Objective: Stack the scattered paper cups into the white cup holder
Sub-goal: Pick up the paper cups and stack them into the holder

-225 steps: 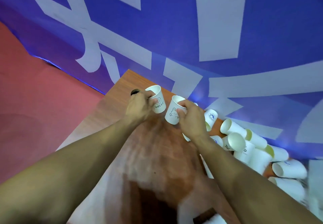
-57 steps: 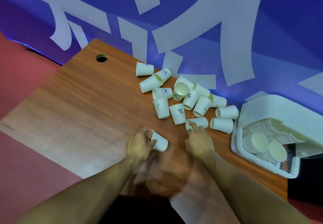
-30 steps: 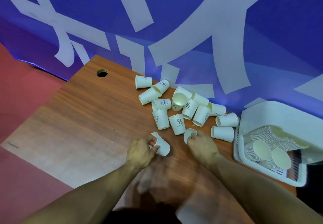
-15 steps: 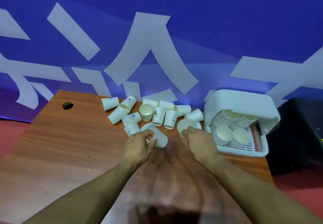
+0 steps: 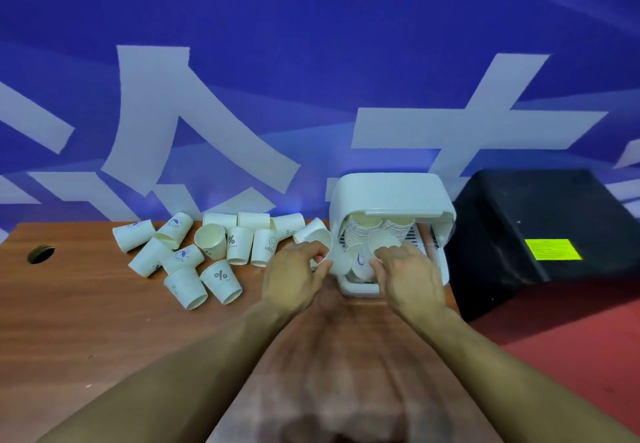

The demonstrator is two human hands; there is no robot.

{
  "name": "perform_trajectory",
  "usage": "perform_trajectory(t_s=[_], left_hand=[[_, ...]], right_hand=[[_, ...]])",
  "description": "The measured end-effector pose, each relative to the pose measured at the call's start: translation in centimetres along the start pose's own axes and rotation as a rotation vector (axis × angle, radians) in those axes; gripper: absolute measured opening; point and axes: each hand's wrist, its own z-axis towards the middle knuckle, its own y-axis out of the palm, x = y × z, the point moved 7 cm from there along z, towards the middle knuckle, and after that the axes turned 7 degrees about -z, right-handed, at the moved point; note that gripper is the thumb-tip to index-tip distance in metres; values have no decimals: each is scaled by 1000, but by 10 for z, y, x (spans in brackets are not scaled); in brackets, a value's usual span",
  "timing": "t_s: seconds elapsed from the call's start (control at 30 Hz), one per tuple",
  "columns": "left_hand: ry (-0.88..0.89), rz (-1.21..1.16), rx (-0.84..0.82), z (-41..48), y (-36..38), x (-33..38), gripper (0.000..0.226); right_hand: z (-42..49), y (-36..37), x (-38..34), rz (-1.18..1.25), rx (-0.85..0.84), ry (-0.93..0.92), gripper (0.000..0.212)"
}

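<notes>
Left hand (image 5: 294, 276) curled round paper cup (image 5: 325, 250), right hand (image 5: 410, 274) pinching logo cup (image 5: 361, 262) right at mouth of white cup holder (image 5: 391, 193), guessing so both nest onto stacks (image 5: 356, 233) lying inside. Pile of loose cups (image 5: 221, 280) on desk (image 5: 86, 321) left of holder, plenty left tbh

About thirteen loose paper cups (image 5: 221, 280) lie on one worktop (image 5: 86, 304). The left hand (image 5: 294, 280) holds one cup (image 5: 332, 256), the right hand (image 5: 408, 276) a second cup (image 5: 362, 262). At one o'clock stands one white cup holder (image 5: 388, 193) with two stacked rows (image 5: 356, 235), and at two o'clock one black box (image 5: 519, 217).
</notes>
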Motion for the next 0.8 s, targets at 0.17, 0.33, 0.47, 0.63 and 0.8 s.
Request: perform_trajectory(t_s=[0.17,0.33,0.47,0.63,0.8], left_hand=[[63,37,-5,18,29,35,12],[109,97,-17,31,51,49,11],[137,164,-39,37,65,49,13],[112,179,-65,41,74,41,13],[89,216,-71,41,77,31,12]], right_hand=[[-3,16,61,87,-3,147,15],[0,34,82,119,-37,158,10],[1,56,80,139,-114,106,21],[-1,99,73,160,-265,4,17],[-5,129,68,204,-362,-11,18]])
